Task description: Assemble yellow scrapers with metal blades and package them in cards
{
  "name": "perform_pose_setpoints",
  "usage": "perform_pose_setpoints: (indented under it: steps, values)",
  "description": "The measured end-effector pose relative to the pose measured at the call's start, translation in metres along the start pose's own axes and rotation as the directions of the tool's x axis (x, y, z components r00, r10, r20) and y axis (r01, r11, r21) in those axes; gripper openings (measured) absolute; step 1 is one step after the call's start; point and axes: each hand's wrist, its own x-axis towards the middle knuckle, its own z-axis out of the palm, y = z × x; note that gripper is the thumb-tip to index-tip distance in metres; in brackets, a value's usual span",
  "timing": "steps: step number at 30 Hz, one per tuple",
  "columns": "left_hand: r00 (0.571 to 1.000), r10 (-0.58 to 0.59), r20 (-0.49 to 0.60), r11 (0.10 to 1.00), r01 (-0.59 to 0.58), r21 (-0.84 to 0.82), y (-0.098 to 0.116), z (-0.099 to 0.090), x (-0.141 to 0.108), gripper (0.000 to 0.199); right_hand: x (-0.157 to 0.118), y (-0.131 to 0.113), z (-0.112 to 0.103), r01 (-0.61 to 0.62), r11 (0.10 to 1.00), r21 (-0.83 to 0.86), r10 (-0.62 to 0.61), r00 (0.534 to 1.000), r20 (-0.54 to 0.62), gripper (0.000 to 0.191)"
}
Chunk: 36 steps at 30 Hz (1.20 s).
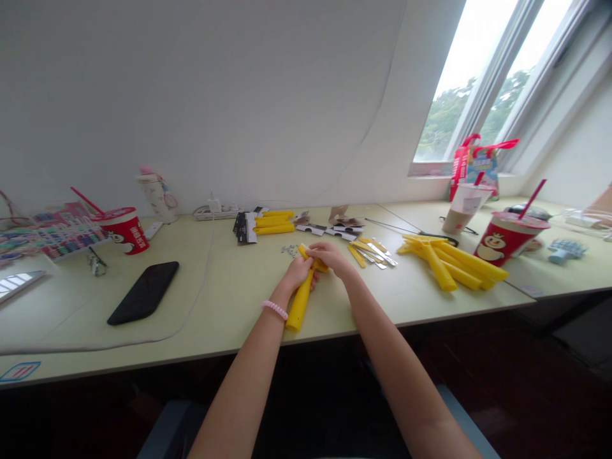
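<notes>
Your left hand (296, 275) grips a yellow bar (299, 303), its long axis running from just above the counter's (215, 306) front edge up and away from you, leaning right. Your right hand (332, 258) pinches a short yellow piece (313, 259) crossing the bar's far end. From the bar, open counter stretches left to a phone (143, 293) and right to a yellow pile (449, 264).
</notes>
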Motion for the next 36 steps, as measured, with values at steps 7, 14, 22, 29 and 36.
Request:
perform_pose_setpoints:
  steps: [7,14,22,29,36]
  values:
    - [0.995,-0.023,0.096,1.000,0.022,0.015,0.000,-0.002,-0.001,0.029,-0.001,0.002,-0.011,-0.013,0.997,0.074,-0.001,0.984,0.180,0.022]
    - [0.991,-0.068,0.116,0.998,0.066,0.023,0.001,-0.003,-0.001,0.033,0.003,0.007,-0.015,-0.030,0.994,0.108,0.005,0.975,0.223,0.022]
    - [0.995,-0.031,0.091,0.999,0.032,-0.013,0.007,0.001,-0.005,0.030,0.001,0.004,-0.016,-0.039,0.998,0.054,0.035,0.996,0.081,0.023]
    - [0.994,-0.021,0.111,0.999,0.025,-0.035,0.007,-0.001,-0.004,0.026,0.000,0.002,-0.018,-0.054,0.997,0.046,0.052,0.998,0.040,0.017]
    - [0.994,-0.048,0.097,0.997,0.053,-0.048,0.004,0.000,-0.003,0.028,0.004,0.009,-0.020,-0.057,0.989,0.135,0.042,0.993,0.107,0.014]
